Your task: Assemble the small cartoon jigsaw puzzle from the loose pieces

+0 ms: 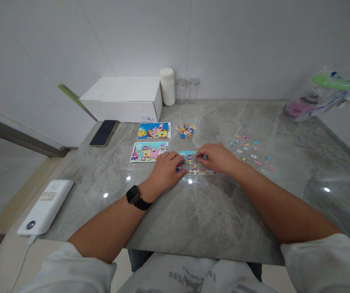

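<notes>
A partly assembled jigsaw puzzle (204, 171) lies on the grey table between my hands, its bottom row joined and gaps showing in the middle. My left hand (167, 167) rests at the puzzle's left edge, thumb and fingers apart, covering part of that side. At the upper right edge, my right hand (214, 157) has its fingers curled down close to the thumb; whatever is between them is hidden. Loose puzzle pieces (253, 156) are scattered right of my right hand. A picture card (149, 151) with cartoon figures lies just left of my left hand.
Beyond the puzzle are a heap of pieces (186, 130) and a blue picture card (154, 130). A phone (104, 133), white box (120, 99), white bottle (167, 87) and two clear jars (187, 91) stand farther back. A power bank (47, 207) lies left, a bagged cup (318, 97) right.
</notes>
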The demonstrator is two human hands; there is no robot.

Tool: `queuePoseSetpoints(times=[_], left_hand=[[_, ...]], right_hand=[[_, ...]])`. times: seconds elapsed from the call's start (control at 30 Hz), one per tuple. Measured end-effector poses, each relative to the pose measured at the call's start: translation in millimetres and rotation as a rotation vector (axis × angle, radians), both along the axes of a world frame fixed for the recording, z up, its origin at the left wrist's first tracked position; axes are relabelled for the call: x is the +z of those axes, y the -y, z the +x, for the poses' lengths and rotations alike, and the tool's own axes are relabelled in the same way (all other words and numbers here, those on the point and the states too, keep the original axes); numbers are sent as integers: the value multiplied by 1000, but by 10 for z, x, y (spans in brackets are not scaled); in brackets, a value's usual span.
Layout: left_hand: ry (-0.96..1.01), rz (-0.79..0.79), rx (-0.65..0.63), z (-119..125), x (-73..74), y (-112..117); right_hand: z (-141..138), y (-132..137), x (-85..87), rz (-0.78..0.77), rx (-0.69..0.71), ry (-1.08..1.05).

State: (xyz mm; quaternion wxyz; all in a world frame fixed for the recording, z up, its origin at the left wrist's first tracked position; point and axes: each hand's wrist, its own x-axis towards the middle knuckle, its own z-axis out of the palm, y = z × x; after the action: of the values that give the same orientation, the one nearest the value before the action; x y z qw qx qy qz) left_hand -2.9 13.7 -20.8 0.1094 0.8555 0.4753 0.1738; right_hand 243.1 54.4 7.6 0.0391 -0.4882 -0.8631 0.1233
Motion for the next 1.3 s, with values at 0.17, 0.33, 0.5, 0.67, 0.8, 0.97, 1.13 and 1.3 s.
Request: queuePoseSetpoints(times=[0.17, 0.33, 0.5, 0.67, 0.8, 0.97, 1.13, 1.3], left_hand=[[1, -5, -4, -3, -16, -2], [-1, 3, -5, -8, -14, -1], [22, 13, -3, -16, -11, -7], [46, 31, 6, -19, -21, -19], [53, 49, 7, -20, -49, -42], [56, 65, 15, 7, -78, -85], [57, 91, 5, 35, -93, -127], [22, 102, -5, 51, -100, -140]], right_hand=[[-18, 9, -7, -33, 14, 34], [-33, 16, 33, -48, 33, 49], [-39, 33, 48, -71, 71, 36], [-53, 56, 44, -80, 102, 49], [-83, 65, 41, -54, 81, 20], [-140, 85, -23, 5, 88, -39], [-166, 97, -72, 13, 107, -7], [-161, 86, -79, 18, 101, -8]])
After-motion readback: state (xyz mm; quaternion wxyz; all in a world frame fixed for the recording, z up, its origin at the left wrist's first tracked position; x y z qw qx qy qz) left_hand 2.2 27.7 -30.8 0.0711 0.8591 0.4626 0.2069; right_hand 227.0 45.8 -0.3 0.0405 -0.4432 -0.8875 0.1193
